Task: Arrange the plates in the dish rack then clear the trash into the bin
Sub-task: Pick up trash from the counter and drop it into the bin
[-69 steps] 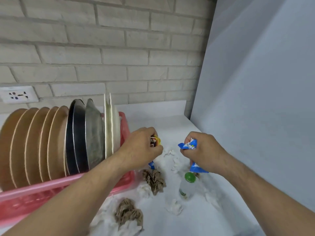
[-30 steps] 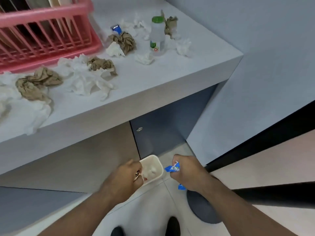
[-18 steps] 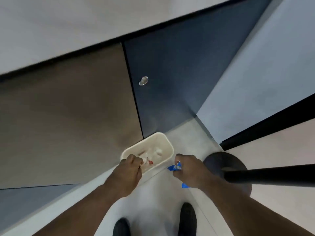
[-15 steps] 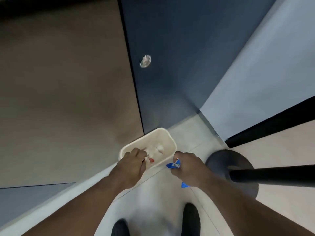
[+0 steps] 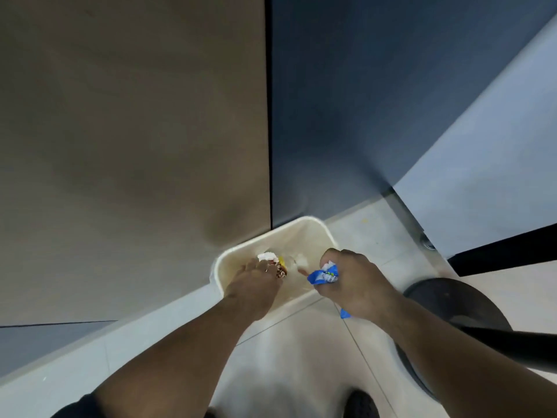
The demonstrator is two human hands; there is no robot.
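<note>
Left hand [image 5: 256, 285] over bin [image 5: 301, 227], fingers nearly straight against scraps [image 5: 272, 262], grip unclear. Right hand [image 5: 352, 285] clenches blue wrapper [image 5: 324, 274] above bin's near rim; its long axis runs far-left to near-right.

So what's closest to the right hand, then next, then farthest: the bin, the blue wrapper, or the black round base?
1. blue wrapper, gripped in the right hand.
2. bin, just below and left.
3. black round base, on the floor, right.
</note>
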